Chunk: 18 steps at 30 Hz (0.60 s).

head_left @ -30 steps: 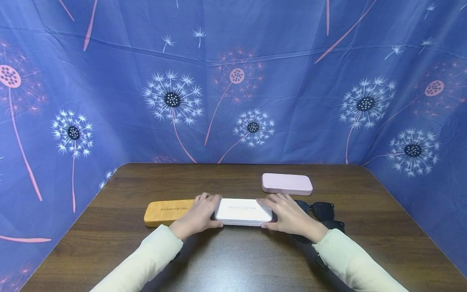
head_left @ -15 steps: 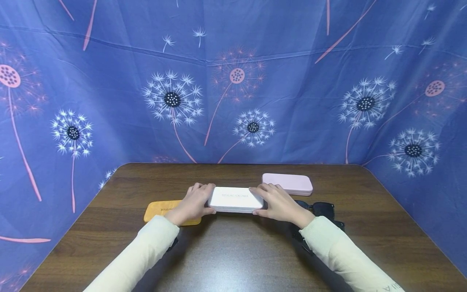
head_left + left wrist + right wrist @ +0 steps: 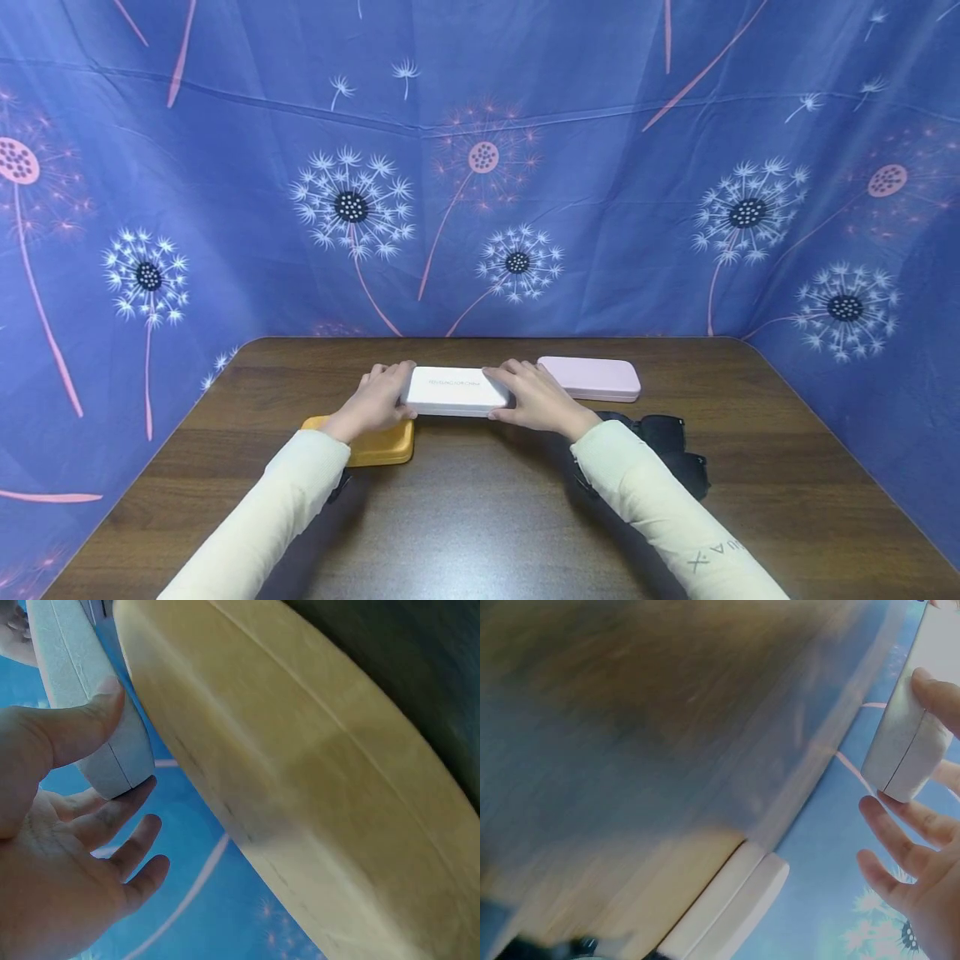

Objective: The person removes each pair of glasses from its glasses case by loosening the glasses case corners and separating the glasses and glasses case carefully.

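Note:
A white glasses case [image 3: 453, 390] with small lettering on its lid is held level between both hands, towards the back of the table. My left hand [image 3: 377, 398] grips its left end, thumb on the near side and fingers behind. At the other end my right hand [image 3: 536, 398] grips it the same way. In the left wrist view the thumb presses the side of the white case [image 3: 112, 750] near its seam. The right wrist view has the white case [image 3: 907, 742] pinched at its end by thumb and fingers. The case is closed.
A yellow glasses case [image 3: 386, 446] lies partly under the left wrist. A pink glasses case [image 3: 592, 377] lies at the back right, beside the right hand. Black sunglasses [image 3: 663, 433] lie under and beside the right forearm. A blue dandelion cloth [image 3: 465, 208] hangs behind the wooden table [image 3: 457, 517].
Both hands have carried the white glasses case up or back and to the left, from beside the yellow case to the left of the pink one. The other cases stayed put.

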Each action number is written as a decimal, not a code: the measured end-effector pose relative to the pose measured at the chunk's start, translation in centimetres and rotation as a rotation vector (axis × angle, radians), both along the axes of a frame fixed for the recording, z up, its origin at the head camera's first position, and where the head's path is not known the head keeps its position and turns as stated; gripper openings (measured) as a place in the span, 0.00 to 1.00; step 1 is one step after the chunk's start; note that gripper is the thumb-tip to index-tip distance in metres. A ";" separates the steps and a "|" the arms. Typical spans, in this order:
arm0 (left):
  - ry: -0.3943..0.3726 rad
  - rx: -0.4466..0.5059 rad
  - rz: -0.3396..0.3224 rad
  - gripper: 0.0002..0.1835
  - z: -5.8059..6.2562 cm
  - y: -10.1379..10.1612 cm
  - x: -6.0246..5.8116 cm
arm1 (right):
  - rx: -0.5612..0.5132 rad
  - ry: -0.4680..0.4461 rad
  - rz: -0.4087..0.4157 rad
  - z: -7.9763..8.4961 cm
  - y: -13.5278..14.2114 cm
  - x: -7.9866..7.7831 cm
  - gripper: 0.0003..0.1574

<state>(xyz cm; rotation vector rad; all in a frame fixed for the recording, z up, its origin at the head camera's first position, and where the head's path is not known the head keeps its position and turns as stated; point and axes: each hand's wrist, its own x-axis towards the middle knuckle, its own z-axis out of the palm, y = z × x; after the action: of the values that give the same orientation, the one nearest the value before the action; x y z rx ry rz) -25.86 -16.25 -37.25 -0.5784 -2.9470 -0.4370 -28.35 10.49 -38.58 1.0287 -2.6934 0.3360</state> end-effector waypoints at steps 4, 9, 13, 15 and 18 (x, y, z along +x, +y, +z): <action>-0.024 0.010 0.027 0.38 0.0 -0.9 -0.3 | -0.004 -0.025 -0.004 -0.1 -1.1 -0.5 0.43; -0.049 0.037 0.061 0.38 0.1 -1.8 -0.6 | -0.014 -0.041 -0.001 -0.2 -2.4 -1.0 0.42; -0.063 0.045 0.085 0.38 0.0 -2.6 -0.9 | 0.001 -0.058 -0.019 -0.4 -3.6 -1.4 0.42; -0.068 0.046 0.091 0.37 0.0 -3.0 -1.1 | 0.019 -0.066 -0.032 -0.4 -4.1 -1.6 0.41; -0.078 0.046 0.107 0.37 -0.1 -3.4 -1.3 | 0.036 -0.081 -0.050 -0.5 -4.9 -1.9 0.41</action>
<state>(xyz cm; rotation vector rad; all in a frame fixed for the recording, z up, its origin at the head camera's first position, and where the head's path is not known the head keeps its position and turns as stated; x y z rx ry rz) -27.20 -19.69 -37.34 -0.4044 -3.0146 -0.5267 -30.23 5.59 -39.09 0.9765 -2.8014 0.3271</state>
